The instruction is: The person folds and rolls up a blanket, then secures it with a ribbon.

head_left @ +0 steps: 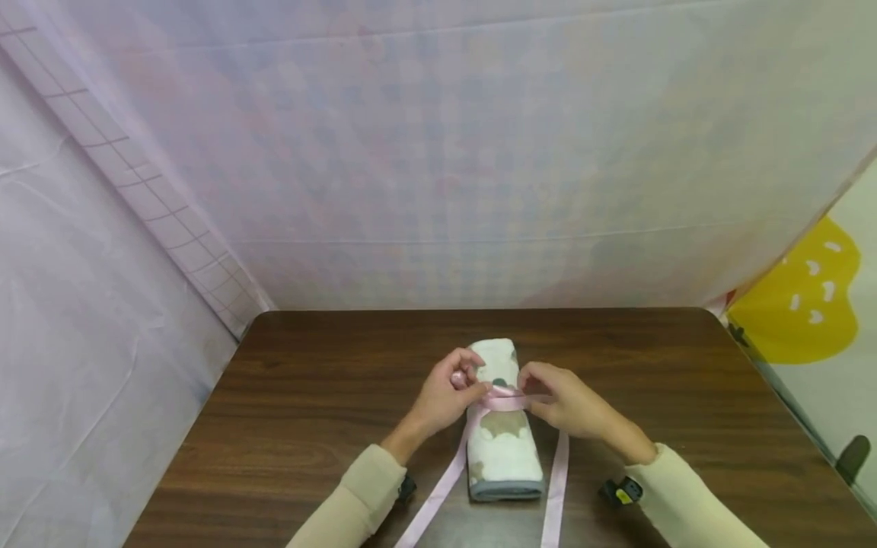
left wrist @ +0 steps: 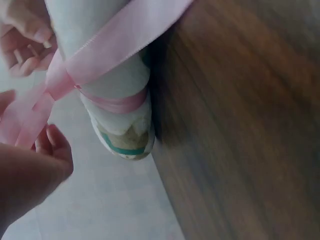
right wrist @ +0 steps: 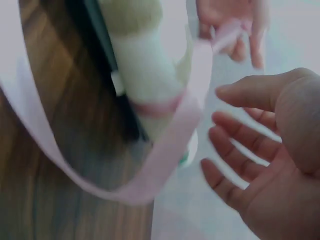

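Note:
A rolled white blanket point(head_left: 507, 457) with beige patches and a grey edge lies lengthwise on the table. Pink ribbon point(head_left: 503, 403) wraps its middle, crossing on top; in the left wrist view the ribbon point(left wrist: 107, 50) gathers in a crossing at the roll's side. My left hand point(head_left: 445, 392) pinches a ribbon loop beside the roll, also visible in the left wrist view as the near hand point(left wrist: 30, 182). My right hand point(head_left: 572, 399) hovers at the roll's right side. Its thumb and fingers point(right wrist: 240, 162) are apart and loosely bent, with nothing between them in the right wrist view.
Two ribbon tails point(head_left: 438, 491) run toward the table's near edge, one on each side of the roll. The dark wooden table point(head_left: 308, 403) ends at a pale hanging cloth point(head_left: 445, 152) behind. A yellow shape point(head_left: 798, 304) shows at right.

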`<state>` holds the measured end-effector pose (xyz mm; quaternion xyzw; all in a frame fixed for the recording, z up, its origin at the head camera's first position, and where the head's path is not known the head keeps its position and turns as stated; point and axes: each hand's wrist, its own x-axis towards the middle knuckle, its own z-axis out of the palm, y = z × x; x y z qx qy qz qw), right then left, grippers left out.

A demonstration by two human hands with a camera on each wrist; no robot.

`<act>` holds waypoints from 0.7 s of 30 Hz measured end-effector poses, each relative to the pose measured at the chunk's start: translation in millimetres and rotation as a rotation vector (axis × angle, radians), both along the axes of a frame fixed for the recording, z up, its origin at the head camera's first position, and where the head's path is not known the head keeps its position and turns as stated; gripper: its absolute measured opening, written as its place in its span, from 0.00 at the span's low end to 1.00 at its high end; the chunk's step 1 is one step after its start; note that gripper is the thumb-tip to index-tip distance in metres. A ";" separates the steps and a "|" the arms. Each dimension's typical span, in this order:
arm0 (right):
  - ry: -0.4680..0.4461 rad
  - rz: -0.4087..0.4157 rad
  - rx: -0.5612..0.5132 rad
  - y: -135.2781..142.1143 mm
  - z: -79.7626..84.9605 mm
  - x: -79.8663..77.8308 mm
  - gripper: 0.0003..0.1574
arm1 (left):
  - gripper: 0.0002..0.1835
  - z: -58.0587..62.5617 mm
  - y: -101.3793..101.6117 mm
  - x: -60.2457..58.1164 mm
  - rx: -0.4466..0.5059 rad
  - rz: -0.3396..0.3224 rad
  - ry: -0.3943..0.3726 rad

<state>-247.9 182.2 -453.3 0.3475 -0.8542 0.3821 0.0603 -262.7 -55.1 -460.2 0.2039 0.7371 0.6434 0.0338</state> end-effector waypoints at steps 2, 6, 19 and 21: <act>0.019 0.043 -0.022 -7.4 -3.4 0.5 0.21 | 0.16 -1.0 0.4 0.3 -0.057 0.005 0.087; 0.024 0.061 -0.013 -15.7 -9.2 1.5 0.17 | 0.17 -3.1 2.2 2.0 -0.180 -0.033 0.274; 0.011 -0.030 -0.037 -18.1 -10.4 2.8 0.21 | 0.22 -10.4 9.6 2.5 -0.335 -0.141 0.528; 0.005 -0.036 -0.044 -17.4 -10.8 2.7 0.21 | 0.20 -11.8 10.2 2.0 -0.365 -0.106 0.612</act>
